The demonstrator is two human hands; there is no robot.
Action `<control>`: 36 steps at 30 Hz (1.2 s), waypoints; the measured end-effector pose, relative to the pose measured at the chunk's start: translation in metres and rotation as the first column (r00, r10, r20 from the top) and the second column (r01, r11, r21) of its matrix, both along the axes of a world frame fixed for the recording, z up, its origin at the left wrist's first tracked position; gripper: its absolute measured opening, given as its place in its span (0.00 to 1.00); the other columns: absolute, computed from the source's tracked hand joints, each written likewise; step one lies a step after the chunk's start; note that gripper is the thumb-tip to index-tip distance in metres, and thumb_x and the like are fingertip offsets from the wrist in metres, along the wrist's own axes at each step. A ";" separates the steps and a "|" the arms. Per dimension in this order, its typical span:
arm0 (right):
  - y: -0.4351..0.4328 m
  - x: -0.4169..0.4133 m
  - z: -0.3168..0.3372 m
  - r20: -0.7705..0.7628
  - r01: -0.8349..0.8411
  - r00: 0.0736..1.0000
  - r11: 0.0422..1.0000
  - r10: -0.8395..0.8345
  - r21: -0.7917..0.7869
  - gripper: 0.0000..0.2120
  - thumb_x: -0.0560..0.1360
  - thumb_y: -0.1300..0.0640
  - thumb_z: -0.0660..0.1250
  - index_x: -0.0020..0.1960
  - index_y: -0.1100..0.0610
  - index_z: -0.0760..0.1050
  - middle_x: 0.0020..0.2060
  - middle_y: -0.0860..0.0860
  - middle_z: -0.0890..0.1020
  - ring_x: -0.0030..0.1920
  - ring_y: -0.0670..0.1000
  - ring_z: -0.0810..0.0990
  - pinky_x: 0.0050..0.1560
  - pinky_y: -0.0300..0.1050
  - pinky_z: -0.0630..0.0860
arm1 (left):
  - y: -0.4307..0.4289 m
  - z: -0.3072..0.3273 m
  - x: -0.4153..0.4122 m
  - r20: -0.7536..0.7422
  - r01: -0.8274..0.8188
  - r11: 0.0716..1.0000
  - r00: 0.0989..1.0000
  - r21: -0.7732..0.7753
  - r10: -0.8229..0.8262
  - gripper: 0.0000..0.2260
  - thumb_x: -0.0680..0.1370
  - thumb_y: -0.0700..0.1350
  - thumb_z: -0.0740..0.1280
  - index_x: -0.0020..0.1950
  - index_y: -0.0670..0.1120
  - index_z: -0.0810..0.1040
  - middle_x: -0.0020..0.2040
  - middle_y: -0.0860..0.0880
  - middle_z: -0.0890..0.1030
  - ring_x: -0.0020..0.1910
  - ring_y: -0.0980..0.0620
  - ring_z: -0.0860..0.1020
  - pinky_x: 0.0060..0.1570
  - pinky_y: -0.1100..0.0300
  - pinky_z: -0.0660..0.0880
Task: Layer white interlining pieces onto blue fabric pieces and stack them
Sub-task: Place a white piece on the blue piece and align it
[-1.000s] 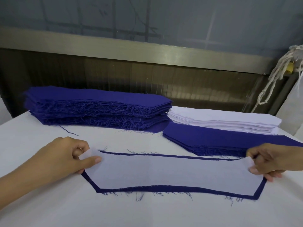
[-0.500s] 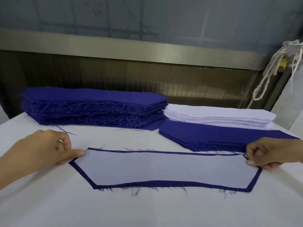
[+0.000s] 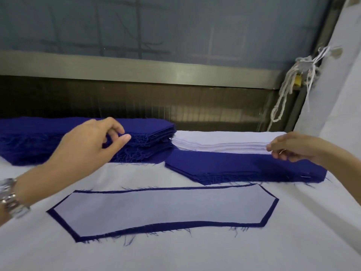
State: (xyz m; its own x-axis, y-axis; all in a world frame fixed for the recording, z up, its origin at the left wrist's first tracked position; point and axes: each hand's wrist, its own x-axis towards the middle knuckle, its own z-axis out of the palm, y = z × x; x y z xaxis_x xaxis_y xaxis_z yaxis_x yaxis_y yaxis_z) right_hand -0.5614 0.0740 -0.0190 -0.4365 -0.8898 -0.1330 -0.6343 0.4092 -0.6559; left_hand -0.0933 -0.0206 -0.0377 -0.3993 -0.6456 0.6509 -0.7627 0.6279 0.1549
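A white interlining piece (image 3: 162, 208) lies flat on a blue fabric piece (image 3: 62, 218), whose edge shows as a border all round it, near the front of the table. Behind on the left stands a tall stack of blue pieces (image 3: 150, 130). On the right, a stack of white interlining (image 3: 218, 141) rests on a lower blue stack (image 3: 234, 167). My left hand (image 3: 88, 145) hovers in front of the tall blue stack, fingers loosely curled and holding nothing. My right hand (image 3: 295, 147) has its fingertips at the right end of the white stack.
The table (image 3: 195, 251) is covered in white cloth. A metal rail (image 3: 136, 69) and a dark panel run along the back. A knotted white rope (image 3: 287, 90) hangs at the back right beside a draped white cloth (image 3: 336, 94). A metal watch (image 3: 11, 200) is on my left wrist.
Both hands have let go of the layered piece and moved up and back, the left toward the tall blue stack, the right to the white stack. The layered piece stays flat.
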 end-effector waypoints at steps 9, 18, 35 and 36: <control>-0.026 -0.068 -0.004 0.020 0.302 0.950 0.906 -0.311 -0.298 0.07 0.78 0.62 0.70 0.42 0.64 0.80 0.41 0.59 0.82 0.34 0.51 0.73 0.32 0.40 0.67 | -0.060 0.025 -0.126 0.320 0.144 0.979 0.943 -0.148 -0.090 0.13 0.82 0.55 0.61 0.58 0.52 0.81 0.54 0.53 0.82 0.54 0.50 0.76 0.54 0.52 0.73; -0.062 -0.119 -0.033 -0.179 0.335 0.887 0.859 -0.426 -0.387 0.09 0.79 0.60 0.66 0.50 0.65 0.84 0.47 0.60 0.82 0.50 0.61 0.79 0.50 0.49 0.73 | -0.102 0.006 -0.196 0.553 0.119 0.991 0.831 -0.065 -0.064 0.12 0.84 0.50 0.58 0.59 0.52 0.80 0.55 0.53 0.81 0.56 0.51 0.73 0.56 0.56 0.71; -0.099 -0.135 -0.047 -0.480 0.402 0.704 0.851 -0.524 -0.339 0.10 0.77 0.55 0.70 0.45 0.62 0.84 0.45 0.61 0.84 0.44 0.63 0.79 0.44 0.48 0.73 | -0.129 -0.003 -0.199 0.455 0.085 0.990 0.882 0.109 -0.126 0.10 0.80 0.53 0.66 0.55 0.51 0.84 0.49 0.53 0.84 0.46 0.55 0.78 0.48 0.61 0.69; -0.098 -0.136 -0.047 -0.481 0.373 0.712 0.856 -0.511 -0.357 0.08 0.76 0.57 0.69 0.43 0.60 0.84 0.43 0.60 0.84 0.42 0.62 0.78 0.44 0.48 0.74 | -0.130 -0.003 -0.198 0.453 0.085 0.990 0.883 0.111 -0.126 0.10 0.80 0.53 0.66 0.55 0.51 0.84 0.48 0.54 0.84 0.45 0.56 0.77 0.47 0.61 0.69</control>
State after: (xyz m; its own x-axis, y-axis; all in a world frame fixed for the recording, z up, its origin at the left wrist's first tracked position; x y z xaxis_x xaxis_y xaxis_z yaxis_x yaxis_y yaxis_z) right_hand -0.6975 -0.0240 -0.0657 -0.7221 -0.5489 0.4210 -0.6889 0.6256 -0.3660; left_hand -0.2918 -0.1505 -0.0403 -0.7083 -0.6277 0.3231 -0.6915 0.7090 -0.1386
